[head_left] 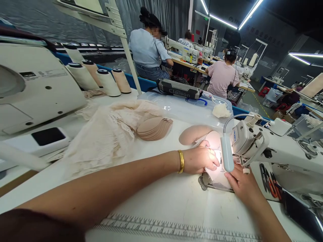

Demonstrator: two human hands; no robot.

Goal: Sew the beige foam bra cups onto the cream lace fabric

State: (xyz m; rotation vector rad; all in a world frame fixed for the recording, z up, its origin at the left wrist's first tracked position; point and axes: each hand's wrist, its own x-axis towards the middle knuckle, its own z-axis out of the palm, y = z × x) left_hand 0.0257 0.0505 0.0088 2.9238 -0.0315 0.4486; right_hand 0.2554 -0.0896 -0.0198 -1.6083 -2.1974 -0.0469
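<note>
Pale-pink fabric (215,176) — beneath curled left grip (200,159), beside right grip (242,182) — both holds unclear.

A sewing workshop, shown by rows of sewing machines (185,49) and thread cones (108,83).

White table (153,195) (a ruler scale (176,229) along its near edge)
Cream lace (101,137) lies at left beside a stack of beige ovals (152,130), thread cones (109,84) standing behind; a sewing machine (290,148) stands at right, a pale fabric piece (214,175) by its head.
</note>
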